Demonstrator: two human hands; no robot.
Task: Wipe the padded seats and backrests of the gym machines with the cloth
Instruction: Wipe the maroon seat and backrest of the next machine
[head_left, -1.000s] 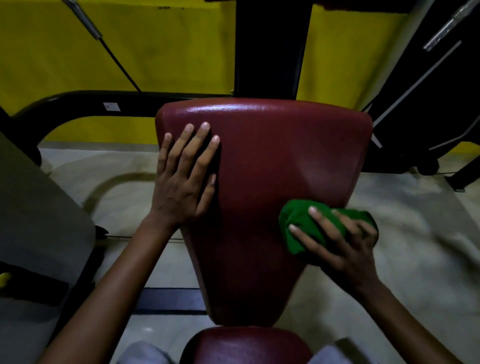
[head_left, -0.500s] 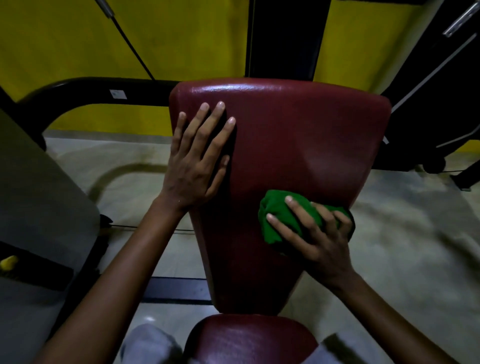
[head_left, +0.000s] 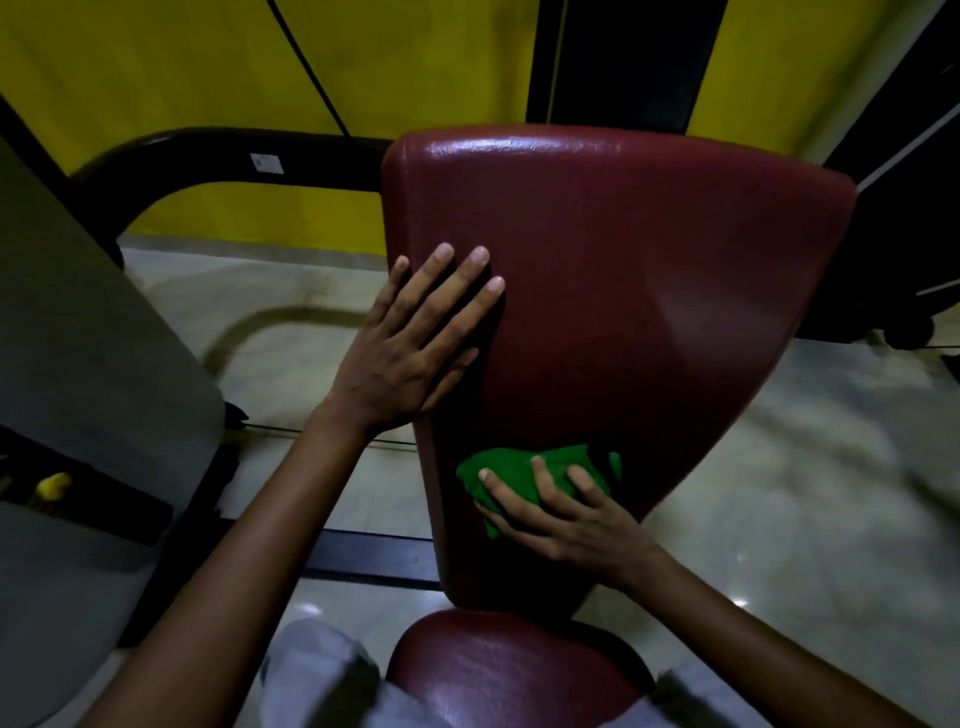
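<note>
A: seat (head_left: 514, 670) at btm edge. R hand (head_left: 566, 519)?
B: fingers curled on cloth (head_left: 514, 475), pressed to backrest (head_left: 649, 291) lower part, nr its left edge.
A: L hand (head_left: 415, 348)?
B: flat, fingers spread, on backrest's left edge, mid-height.

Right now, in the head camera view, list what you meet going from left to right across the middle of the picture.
Yellow knob → left hand → green cloth → right hand → right edge of the red backrest.

both forearms are bare, no sleeves, rings or watch; the left hand (head_left: 415, 348) and right hand (head_left: 566, 514) have short nails; light grey trousers (head_left: 317, 675) cover the knees.
</note>
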